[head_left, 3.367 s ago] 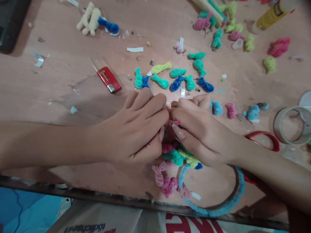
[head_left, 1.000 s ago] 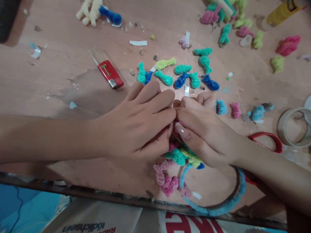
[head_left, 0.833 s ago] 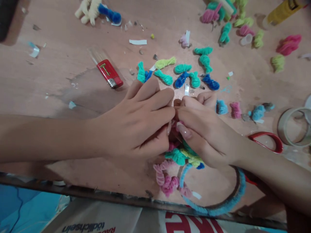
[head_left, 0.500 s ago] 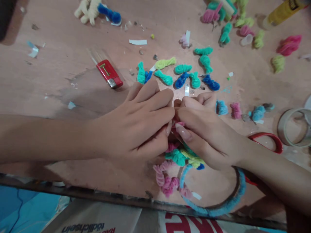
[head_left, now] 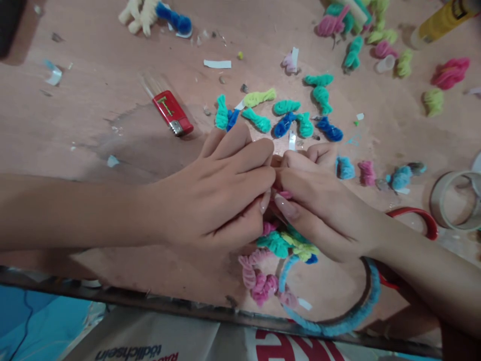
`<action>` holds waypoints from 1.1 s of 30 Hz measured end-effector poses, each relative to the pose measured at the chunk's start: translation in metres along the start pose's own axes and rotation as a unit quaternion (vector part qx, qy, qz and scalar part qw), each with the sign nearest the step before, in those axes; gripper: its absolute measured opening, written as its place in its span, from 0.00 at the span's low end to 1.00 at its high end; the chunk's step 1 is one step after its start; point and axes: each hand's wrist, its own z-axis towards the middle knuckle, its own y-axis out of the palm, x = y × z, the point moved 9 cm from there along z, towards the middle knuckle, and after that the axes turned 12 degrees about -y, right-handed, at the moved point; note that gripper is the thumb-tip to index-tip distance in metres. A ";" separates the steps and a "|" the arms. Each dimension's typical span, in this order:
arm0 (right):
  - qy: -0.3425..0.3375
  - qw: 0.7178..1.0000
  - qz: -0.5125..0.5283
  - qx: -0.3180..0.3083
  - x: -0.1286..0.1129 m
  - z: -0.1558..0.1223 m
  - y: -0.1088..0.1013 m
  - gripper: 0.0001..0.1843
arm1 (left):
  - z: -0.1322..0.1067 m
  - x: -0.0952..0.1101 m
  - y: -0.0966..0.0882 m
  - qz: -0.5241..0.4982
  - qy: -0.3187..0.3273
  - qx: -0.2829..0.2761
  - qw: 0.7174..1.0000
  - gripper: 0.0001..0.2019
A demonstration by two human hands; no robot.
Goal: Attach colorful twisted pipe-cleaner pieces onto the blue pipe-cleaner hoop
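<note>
Both hands meet above the table, fingertips nearly touching. My left hand [head_left: 221, 188] is closed, thumb and fingers pinched together. My right hand [head_left: 319, 200] is closed too, its thumb pressed against the bent forefinger. Between the fingertips shows a bit of pink pipe cleaner [head_left: 283, 194]; most of it is hidden by the fingers. Just below the hands lies a fuzzy blue headband [head_left: 347, 326], partly under my right wrist. Green, yellow and pink twisted pipe cleaners [head_left: 276, 244] cluster at its left end, beside a pink coiled piece [head_left: 263, 286].
Several green and blue pipe cleaner twists [head_left: 286, 107] lie beyond the hands. A red lighter [head_left: 171, 113] sits to the left. On the right are a tape roll [head_left: 438, 200], a red band-like object [head_left: 428, 220] and a yellow glue bottle [head_left: 441, 22]. The table's edge [head_left: 150, 303] runs along the front.
The view has shifted slightly, so things on the table appear a little further right. Both hands keep their pinch, with slightly more of the pink piece showing.
</note>
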 end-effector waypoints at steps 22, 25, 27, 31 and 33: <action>-0.015 0.999 -0.015 0.038 -0.001 -0.003 0.001 0.13 | -0.001 0.003 0.000 0.021 0.006 0.011 1.000 0.11; 0.000 1.000 -0.006 0.025 0.000 -0.001 0.001 0.13 | 0.002 0.003 -0.002 0.013 0.005 0.006 1.000 0.11; 0.012 1.000 -0.004 0.012 0.001 0.000 0.000 0.13 | 0.003 0.004 -0.002 0.014 0.016 -0.008 1.000 0.11; 0.013 1.000 0.010 0.011 0.001 0.000 0.001 0.13 | 0.003 0.004 0.000 0.010 0.033 -0.031 0.999 0.11; 0.003 1.000 0.014 0.018 0.000 0.000 0.002 0.13 | 0.003 0.001 -0.003 0.016 0.014 -0.011 1.000 0.12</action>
